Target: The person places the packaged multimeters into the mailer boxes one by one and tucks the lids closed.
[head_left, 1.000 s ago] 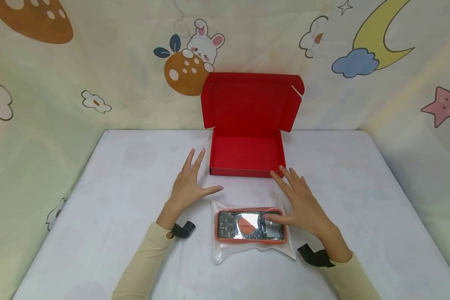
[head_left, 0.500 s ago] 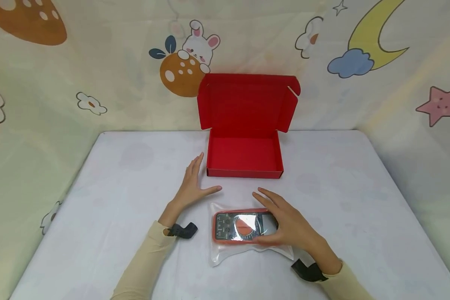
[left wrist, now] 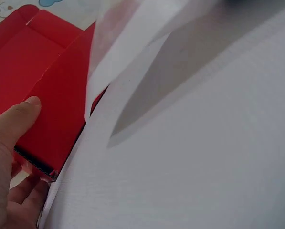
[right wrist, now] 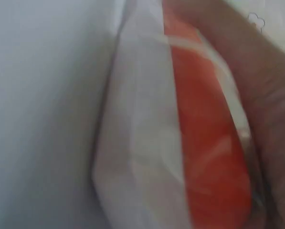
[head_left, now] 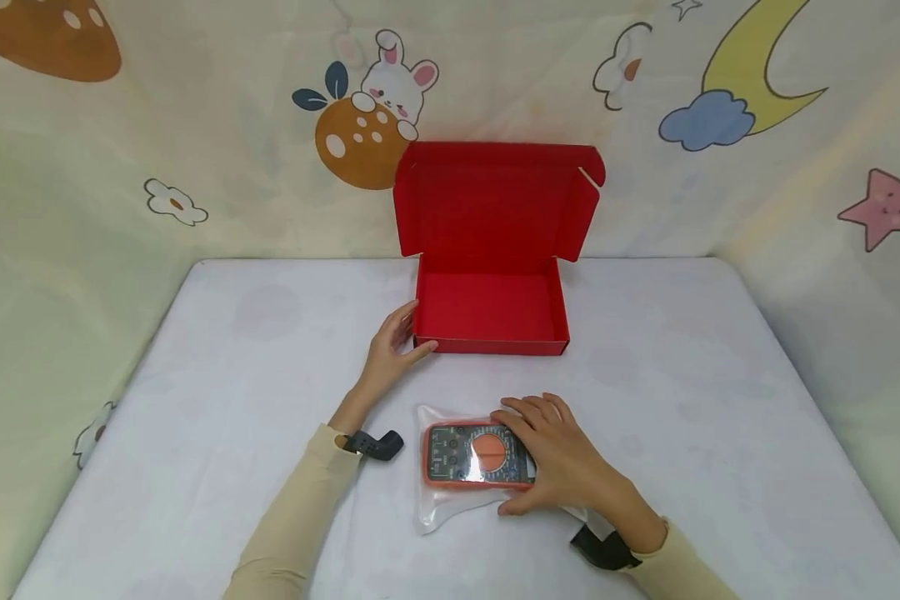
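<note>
Plainly, the right grip (head_left: 558,457) clasps the multimeter (head_left: 457,467) by one end; the left grip (head_left: 387,360) pinches the box (head_left: 491,346). Only the head view shows the dial (head_left: 489,452).

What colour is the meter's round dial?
Orange. The dial shows best in the head view.

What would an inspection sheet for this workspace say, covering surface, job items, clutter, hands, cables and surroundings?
Surface: white-topped table.
Job items: orange-and-black multimeter, face up in a clear plastic bag; red cardboard box, lid raised.
Clutter: nothing seen.
Left hand: grips the box's near left corner.
Right hand: curled around the multimeter's right end, over the bag.
Cables: nothing seen.
Surroundings: cream fabric backdrop with cartoon prints.
</note>
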Motion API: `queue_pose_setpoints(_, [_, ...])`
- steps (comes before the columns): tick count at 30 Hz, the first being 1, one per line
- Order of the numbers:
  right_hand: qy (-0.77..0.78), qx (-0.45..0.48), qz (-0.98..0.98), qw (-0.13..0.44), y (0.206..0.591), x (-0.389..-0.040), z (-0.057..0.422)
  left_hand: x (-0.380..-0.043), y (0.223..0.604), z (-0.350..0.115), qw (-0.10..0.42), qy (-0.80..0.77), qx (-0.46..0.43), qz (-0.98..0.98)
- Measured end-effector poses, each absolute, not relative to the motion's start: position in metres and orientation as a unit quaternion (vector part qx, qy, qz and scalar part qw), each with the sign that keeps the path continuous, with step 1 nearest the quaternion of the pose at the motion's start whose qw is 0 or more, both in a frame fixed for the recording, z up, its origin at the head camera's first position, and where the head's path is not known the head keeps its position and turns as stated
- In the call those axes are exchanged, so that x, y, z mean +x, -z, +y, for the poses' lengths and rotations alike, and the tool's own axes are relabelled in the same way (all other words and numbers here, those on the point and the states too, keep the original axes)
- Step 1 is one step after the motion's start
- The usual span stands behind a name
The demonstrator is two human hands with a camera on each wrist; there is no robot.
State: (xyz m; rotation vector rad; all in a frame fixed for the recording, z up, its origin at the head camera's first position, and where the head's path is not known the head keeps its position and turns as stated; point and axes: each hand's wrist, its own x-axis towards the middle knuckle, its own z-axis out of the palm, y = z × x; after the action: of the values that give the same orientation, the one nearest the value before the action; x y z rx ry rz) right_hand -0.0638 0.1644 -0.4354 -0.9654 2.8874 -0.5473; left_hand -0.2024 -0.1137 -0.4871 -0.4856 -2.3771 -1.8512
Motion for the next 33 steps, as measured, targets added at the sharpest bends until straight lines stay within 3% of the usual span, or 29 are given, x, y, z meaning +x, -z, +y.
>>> queue_pose_setpoints(9, [0.205, -0.296, 0.933, -0.022, 0.44, -0.066, 0.154, -0.189, 0.455, -0.117, 0.048, 0.606, -0.171, -0.775])
queue_pose_setpoints(33, [0.274, -0.224, 0.934, -0.051, 0.431, -0.06, 0.158, -0.181, 0.456, -0.112, 0.027, 0.589, -0.158, -0.792])
